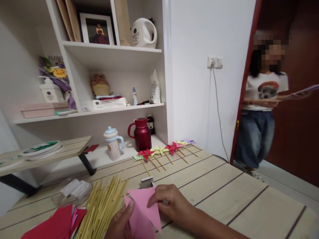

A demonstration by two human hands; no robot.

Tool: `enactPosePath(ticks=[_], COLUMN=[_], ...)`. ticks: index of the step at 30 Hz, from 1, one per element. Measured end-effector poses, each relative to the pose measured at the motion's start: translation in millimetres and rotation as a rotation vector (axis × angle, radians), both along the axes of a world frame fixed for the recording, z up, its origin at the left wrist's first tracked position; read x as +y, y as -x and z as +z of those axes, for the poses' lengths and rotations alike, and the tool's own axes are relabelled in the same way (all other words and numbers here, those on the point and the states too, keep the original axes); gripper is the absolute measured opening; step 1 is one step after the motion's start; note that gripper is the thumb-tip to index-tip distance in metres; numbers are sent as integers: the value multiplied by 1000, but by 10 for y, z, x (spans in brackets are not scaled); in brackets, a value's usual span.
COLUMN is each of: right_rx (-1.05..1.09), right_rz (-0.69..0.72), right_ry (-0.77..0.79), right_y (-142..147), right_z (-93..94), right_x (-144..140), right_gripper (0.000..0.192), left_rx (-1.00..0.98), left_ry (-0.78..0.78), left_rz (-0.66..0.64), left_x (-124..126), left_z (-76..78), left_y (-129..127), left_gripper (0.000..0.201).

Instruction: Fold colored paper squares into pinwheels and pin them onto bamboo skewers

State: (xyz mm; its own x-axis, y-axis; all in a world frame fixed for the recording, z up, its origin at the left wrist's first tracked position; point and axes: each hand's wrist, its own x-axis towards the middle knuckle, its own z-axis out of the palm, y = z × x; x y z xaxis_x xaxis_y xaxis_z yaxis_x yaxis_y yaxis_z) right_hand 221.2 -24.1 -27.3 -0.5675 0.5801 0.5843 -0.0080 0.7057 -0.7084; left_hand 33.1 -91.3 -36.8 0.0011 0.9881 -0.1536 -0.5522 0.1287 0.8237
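Observation:
A pink sheet of paper (146, 207), with cuts running in from its corners, is held above the table between both hands. My left hand (121, 220) grips its left side, thumb on top. On the upper right part, my right hand (171, 202) pinches the paper with thumb and fingers. Just behind the sheet lies a small grey box (147, 182). To the left of my left hand is a spread bundle of thin wooden sticks (102, 202), and beside it a stack of red paper (53, 224) with some pink sheets.
Several finished paper pinwheels on sticks, one a red pinwheel (173, 148), lie along the table's back edge. A red thermos jug (142, 134) and a speckled cup (113, 144) stand on the shelf. A clear plastic box (72, 191) sits left. A person (261, 99) stands by the doorway.

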Motion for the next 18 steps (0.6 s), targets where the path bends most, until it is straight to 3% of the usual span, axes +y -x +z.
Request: enactPosePath(ticks=[3,6,14,18], right_rx=[-8,78,280,338], right_rz=[27,-33,-321,-358], right_ry=[20,65,96,129], right_y=[8,20,-6,-15], right_z=[-17,-36,-74,-39], right_x=[-10,-7,44,19], right_gripper=[23,23,20,15], left_rx=[68,35,-76,-142], left_ry=[-34,17,-59,-61], left_rz=[34,88,93,24], left_x=[-3,15,184,197], left_z=[15,-22,-426,-476], left_y=[46,52,108,160], left_gripper=[16,21,42,64])
